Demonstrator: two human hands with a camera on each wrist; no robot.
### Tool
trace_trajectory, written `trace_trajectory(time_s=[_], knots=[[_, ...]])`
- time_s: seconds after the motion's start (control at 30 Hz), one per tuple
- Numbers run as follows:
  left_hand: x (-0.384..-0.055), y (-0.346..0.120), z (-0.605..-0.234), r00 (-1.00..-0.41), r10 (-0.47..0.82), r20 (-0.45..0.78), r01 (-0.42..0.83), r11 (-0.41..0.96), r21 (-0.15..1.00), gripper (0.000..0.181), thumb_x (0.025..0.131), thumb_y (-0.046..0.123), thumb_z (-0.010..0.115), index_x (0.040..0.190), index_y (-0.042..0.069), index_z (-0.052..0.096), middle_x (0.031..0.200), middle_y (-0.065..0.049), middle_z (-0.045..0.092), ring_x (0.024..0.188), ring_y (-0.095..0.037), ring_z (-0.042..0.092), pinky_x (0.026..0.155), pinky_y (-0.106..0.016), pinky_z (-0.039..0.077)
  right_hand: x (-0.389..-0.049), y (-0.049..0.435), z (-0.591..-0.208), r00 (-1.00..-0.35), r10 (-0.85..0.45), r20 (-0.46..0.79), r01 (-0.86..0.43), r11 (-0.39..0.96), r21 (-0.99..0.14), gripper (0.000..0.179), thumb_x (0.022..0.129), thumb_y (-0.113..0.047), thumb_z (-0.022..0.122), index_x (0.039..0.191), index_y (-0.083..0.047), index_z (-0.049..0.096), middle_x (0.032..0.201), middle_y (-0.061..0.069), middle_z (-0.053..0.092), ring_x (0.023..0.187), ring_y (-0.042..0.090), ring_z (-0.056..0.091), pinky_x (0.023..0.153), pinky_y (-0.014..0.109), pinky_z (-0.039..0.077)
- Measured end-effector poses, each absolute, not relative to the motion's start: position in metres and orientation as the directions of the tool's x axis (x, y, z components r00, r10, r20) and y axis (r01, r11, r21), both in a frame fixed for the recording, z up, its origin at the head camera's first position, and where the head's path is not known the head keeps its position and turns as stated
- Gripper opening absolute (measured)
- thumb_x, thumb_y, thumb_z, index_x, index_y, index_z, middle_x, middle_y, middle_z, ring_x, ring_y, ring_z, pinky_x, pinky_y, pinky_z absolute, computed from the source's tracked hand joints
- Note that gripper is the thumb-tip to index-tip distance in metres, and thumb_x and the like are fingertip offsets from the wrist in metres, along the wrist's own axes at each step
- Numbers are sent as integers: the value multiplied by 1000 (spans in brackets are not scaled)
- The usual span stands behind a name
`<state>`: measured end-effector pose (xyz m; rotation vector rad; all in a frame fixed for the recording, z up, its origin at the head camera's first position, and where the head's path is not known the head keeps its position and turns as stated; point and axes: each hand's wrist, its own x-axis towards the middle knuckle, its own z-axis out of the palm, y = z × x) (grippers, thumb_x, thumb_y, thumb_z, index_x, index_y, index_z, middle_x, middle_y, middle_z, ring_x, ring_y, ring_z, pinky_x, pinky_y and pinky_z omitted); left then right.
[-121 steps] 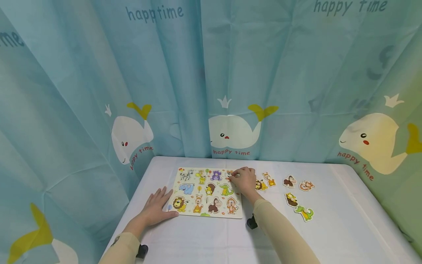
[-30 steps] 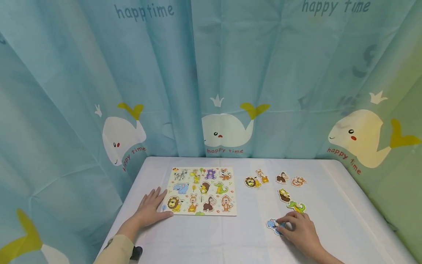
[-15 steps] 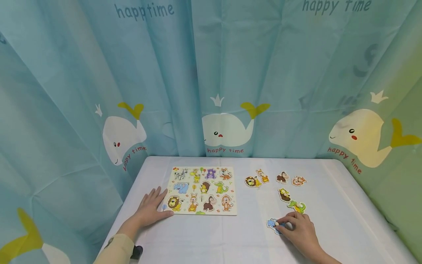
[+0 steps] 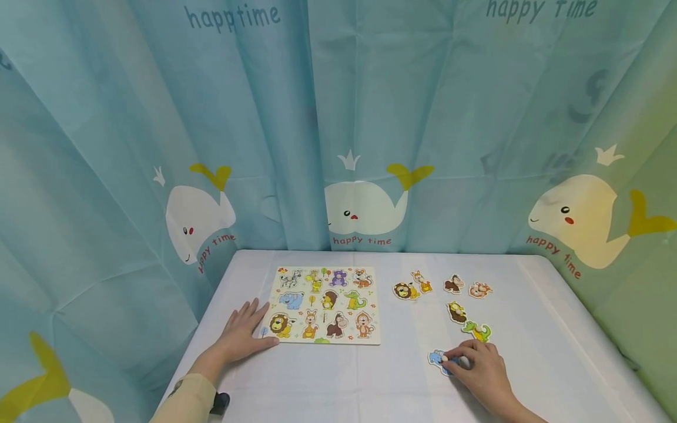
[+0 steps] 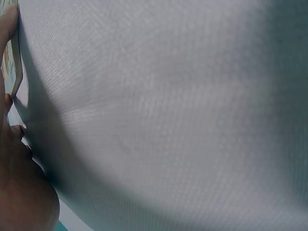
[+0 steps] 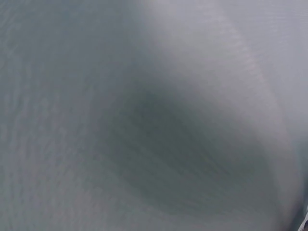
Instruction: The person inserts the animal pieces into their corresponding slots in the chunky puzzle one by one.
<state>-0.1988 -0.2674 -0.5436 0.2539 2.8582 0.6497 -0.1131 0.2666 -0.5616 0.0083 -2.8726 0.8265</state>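
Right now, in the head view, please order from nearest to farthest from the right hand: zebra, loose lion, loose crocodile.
1. Loose crocodile, just beyond the right hand.
2. Loose lion, right of the board.
3. Zebra, near the board's far left corner.

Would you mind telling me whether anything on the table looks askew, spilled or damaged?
Nothing looks spilled or damaged. The loose monkey piece and hedgehog piece, to the right of the puzzle board, lie turned askew, unlike their upright pictures on it.

A white table (image 4: 394, 329) bears an animal board (image 4: 341, 311) near its far left corner — and, between board and right edge, loose animal pieces (image 4: 453, 284), the blue piece (image 4: 436, 358) lying nearest the front.
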Motion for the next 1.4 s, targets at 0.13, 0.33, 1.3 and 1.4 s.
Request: trace_trajectory(time_s=[0.13, 0.33, 1.3, 1.4], knots=[[-199, -267, -544, -965, 211, -156, 125, 892, 434, 107, 82, 65, 74, 161, 7, 32, 167, -24, 18, 154, -47, 8, 123, -64, 3, -113, 266, -561, -988, 40, 152, -47, 848, -528, 16, 76, -30, 91, 85, -29, 78, 99, -6, 60, 99, 24, 47, 79, 45, 37], [-200, -267, -543, -964, 210, -160, 122, 892, 436, 107, 82, 65, 74, 161, 7, 32, 167, -24, 18, 154, -47, 8, 122, -64, 3, -113, 266, -559, -992, 32, 126, -39, 854, -519, 16, 77, -33, 90, 87, -28, 79, 101, -4, 61, 98, 24, 45, 76, 43, 35], [-199, -265, -539, -964, 217, -155, 130, 890, 438, 104, 83, 63, 74, 160, 6, 33, 166, -26, 19, 153, -48, 10, 122, -65, 4, -114, 261, -557, -993, 55, 101, -5, 857, -515, 13, 81, -31, 88, 86, -24, 79, 100, -2, 61, 99, 26, 47, 79, 47, 36], [-199, -264, -539, -963, 218, -159, 129, 889, 439, 105, 83, 64, 74, 160, 6, 33, 166, -26, 19, 153, -48, 9, 122, -64, 4, -114, 261, -557, -993, 55, 108, -9, 856, -517, 12, 81, -31, 88, 86, -24, 79, 100, -2, 60, 100, 26, 46, 79, 47, 35]])
